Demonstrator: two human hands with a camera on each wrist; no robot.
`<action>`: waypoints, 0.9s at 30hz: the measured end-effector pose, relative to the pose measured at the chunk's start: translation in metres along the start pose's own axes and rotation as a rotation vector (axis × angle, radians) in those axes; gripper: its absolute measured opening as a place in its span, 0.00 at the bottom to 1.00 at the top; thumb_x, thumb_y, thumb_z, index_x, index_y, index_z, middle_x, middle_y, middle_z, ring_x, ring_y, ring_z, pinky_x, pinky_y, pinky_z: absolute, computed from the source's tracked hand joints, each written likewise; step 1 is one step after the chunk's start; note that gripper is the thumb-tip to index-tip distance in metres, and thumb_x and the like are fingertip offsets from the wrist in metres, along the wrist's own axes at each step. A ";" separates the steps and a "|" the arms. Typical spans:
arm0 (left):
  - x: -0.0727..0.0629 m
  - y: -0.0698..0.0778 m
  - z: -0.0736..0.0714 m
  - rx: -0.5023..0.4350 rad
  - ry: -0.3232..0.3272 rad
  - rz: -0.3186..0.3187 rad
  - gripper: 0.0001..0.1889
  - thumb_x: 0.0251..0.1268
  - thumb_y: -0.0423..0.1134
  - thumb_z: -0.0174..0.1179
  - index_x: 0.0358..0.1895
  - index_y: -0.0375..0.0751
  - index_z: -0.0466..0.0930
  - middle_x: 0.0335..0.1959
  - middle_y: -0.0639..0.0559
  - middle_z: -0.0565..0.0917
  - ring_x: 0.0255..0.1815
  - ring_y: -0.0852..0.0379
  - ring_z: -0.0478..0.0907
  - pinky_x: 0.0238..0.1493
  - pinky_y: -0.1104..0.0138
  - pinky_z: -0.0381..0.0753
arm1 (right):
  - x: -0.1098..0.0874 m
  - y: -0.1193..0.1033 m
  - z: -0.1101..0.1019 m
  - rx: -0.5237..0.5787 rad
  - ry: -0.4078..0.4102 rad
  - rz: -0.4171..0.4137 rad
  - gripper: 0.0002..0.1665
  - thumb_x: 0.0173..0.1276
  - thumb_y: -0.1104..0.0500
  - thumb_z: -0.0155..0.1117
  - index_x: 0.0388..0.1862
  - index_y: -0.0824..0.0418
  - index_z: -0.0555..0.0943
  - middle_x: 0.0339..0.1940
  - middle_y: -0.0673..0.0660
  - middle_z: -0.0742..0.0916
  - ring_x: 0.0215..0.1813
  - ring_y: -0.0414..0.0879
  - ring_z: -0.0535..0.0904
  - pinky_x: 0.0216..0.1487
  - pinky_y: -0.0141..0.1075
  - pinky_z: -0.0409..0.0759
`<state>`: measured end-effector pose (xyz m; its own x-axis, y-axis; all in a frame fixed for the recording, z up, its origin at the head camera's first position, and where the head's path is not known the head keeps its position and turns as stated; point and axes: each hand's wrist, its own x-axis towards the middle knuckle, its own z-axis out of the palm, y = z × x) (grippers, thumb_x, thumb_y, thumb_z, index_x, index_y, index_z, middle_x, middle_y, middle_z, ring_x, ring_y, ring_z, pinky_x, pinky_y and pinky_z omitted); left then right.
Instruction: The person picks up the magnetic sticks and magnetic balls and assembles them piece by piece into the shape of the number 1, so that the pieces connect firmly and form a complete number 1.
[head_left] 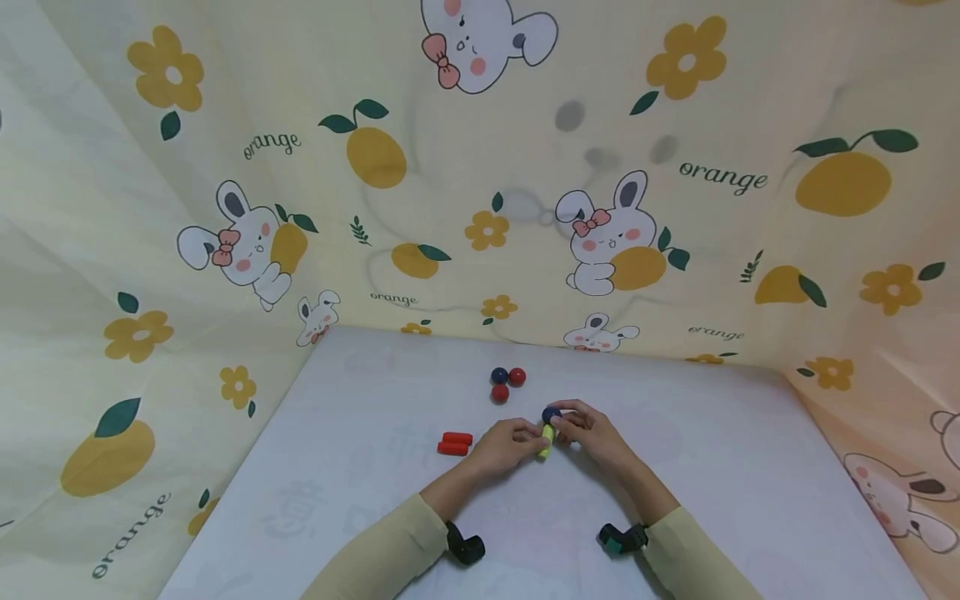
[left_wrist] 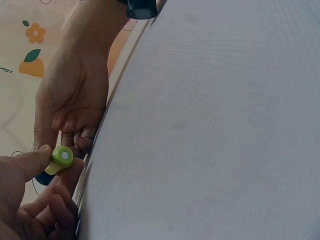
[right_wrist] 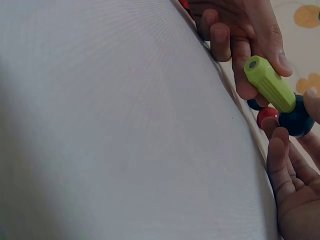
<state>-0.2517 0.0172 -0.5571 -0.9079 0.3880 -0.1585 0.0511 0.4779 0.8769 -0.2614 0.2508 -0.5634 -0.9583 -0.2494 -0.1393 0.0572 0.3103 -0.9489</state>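
Against the twelve-o'clock tip of the lime rod (head_left: 547,442) the left hand (head_left: 504,448) pinches, the right hand (head_left: 596,435) grips a blue ball (head_left: 551,414).

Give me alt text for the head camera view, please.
A person's left-hand grip holds a lime rod touching a dark blue ball in the right-hand grip, over a white table. On it lie two red rods, two red balls and another blue ball.

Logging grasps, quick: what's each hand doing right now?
Left hand: holding a yellow-green stick between thumb and fingers.
Right hand: holding a dark blue ball.
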 end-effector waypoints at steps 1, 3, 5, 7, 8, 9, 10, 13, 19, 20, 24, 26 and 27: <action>0.000 0.000 0.001 0.002 0.006 -0.006 0.18 0.75 0.56 0.68 0.54 0.48 0.88 0.51 0.52 0.92 0.56 0.53 0.86 0.62 0.50 0.81 | 0.000 0.000 0.000 0.000 -0.001 -0.002 0.26 0.83 0.48 0.65 0.73 0.56 0.77 0.48 0.55 0.90 0.48 0.49 0.84 0.53 0.38 0.79; 0.001 -0.001 0.002 0.007 0.015 -0.011 0.17 0.74 0.56 0.69 0.53 0.49 0.88 0.50 0.53 0.92 0.55 0.54 0.86 0.60 0.50 0.82 | 0.000 -0.001 0.000 -0.007 -0.003 -0.008 0.26 0.83 0.48 0.65 0.73 0.57 0.77 0.48 0.56 0.90 0.48 0.49 0.84 0.53 0.38 0.79; 0.002 -0.002 0.002 0.006 0.020 -0.020 0.17 0.73 0.56 0.69 0.52 0.50 0.88 0.50 0.53 0.92 0.55 0.54 0.86 0.60 0.50 0.82 | 0.000 -0.002 0.001 -0.012 0.000 -0.014 0.27 0.82 0.49 0.66 0.73 0.57 0.77 0.48 0.57 0.89 0.47 0.49 0.83 0.52 0.38 0.79; 0.002 -0.002 0.003 0.005 0.025 -0.022 0.17 0.73 0.56 0.70 0.52 0.49 0.88 0.49 0.53 0.92 0.54 0.54 0.86 0.60 0.50 0.82 | 0.000 -0.003 0.002 -0.014 0.001 -0.021 0.27 0.81 0.50 0.67 0.73 0.59 0.77 0.48 0.58 0.89 0.46 0.50 0.83 0.50 0.38 0.79; 0.002 -0.002 0.003 0.006 0.027 -0.022 0.17 0.73 0.56 0.70 0.52 0.49 0.88 0.49 0.53 0.92 0.54 0.54 0.86 0.59 0.50 0.82 | 0.000 -0.003 0.002 -0.013 0.001 -0.023 0.28 0.81 0.50 0.67 0.73 0.59 0.77 0.48 0.58 0.89 0.46 0.50 0.83 0.49 0.38 0.79; 0.003 -0.002 0.003 0.008 0.029 -0.023 0.17 0.73 0.56 0.70 0.52 0.49 0.88 0.49 0.53 0.92 0.53 0.55 0.86 0.58 0.51 0.82 | 0.000 -0.004 0.002 -0.013 -0.001 -0.027 0.28 0.81 0.50 0.68 0.73 0.60 0.77 0.48 0.58 0.89 0.46 0.50 0.82 0.48 0.38 0.79; 0.003 -0.003 0.003 0.007 0.030 -0.025 0.17 0.73 0.56 0.70 0.52 0.49 0.88 0.49 0.53 0.92 0.52 0.55 0.86 0.57 0.52 0.83 | 0.000 -0.004 0.003 -0.009 0.003 -0.023 0.28 0.80 0.50 0.68 0.73 0.60 0.77 0.48 0.58 0.88 0.46 0.50 0.82 0.48 0.38 0.79; 0.003 -0.003 0.004 0.005 0.032 -0.032 0.19 0.74 0.58 0.68 0.53 0.48 0.88 0.48 0.54 0.92 0.45 0.57 0.86 0.51 0.55 0.83 | 0.000 -0.003 0.003 -0.001 0.007 -0.020 0.28 0.81 0.52 0.67 0.73 0.62 0.77 0.47 0.56 0.88 0.46 0.50 0.82 0.47 0.38 0.79; -0.001 -0.003 0.004 0.002 0.020 -0.028 0.19 0.78 0.59 0.63 0.55 0.49 0.88 0.41 0.58 0.90 0.37 0.60 0.81 0.42 0.63 0.80 | -0.001 -0.004 0.003 -0.010 0.024 0.005 0.29 0.82 0.50 0.65 0.74 0.61 0.76 0.48 0.55 0.88 0.47 0.51 0.82 0.49 0.40 0.77; -0.002 -0.002 0.003 -0.003 0.015 -0.023 0.18 0.79 0.57 0.63 0.55 0.49 0.88 0.40 0.59 0.89 0.36 0.61 0.81 0.41 0.64 0.80 | 0.000 -0.004 0.003 -0.016 0.027 0.010 0.29 0.82 0.49 0.65 0.75 0.61 0.76 0.48 0.56 0.88 0.48 0.50 0.82 0.49 0.40 0.76; -0.004 -0.001 -0.001 -0.032 -0.003 0.010 0.14 0.80 0.51 0.63 0.55 0.48 0.88 0.32 0.56 0.87 0.29 0.59 0.79 0.34 0.68 0.77 | 0.000 -0.002 0.001 -0.032 0.044 0.028 0.29 0.82 0.47 0.65 0.74 0.59 0.77 0.50 0.57 0.88 0.48 0.49 0.82 0.49 0.40 0.76; -0.006 0.000 -0.004 -0.035 -0.005 0.022 0.12 0.80 0.49 0.64 0.55 0.48 0.87 0.32 0.56 0.86 0.29 0.60 0.79 0.34 0.69 0.78 | 0.001 -0.001 0.000 -0.043 0.050 0.038 0.28 0.82 0.47 0.65 0.74 0.58 0.78 0.51 0.57 0.88 0.48 0.49 0.82 0.49 0.40 0.76; -0.006 0.000 -0.006 -0.026 -0.001 0.032 0.11 0.80 0.48 0.64 0.54 0.49 0.87 0.34 0.56 0.86 0.31 0.60 0.79 0.36 0.68 0.79 | 0.000 -0.002 0.000 -0.044 0.050 0.044 0.28 0.82 0.47 0.65 0.73 0.58 0.78 0.51 0.56 0.88 0.48 0.49 0.82 0.49 0.40 0.76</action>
<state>-0.2485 0.0097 -0.5535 -0.9056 0.4037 -0.1303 0.0696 0.4444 0.8931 -0.2618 0.2501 -0.5617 -0.9681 -0.1883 -0.1653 0.0884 0.3605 -0.9286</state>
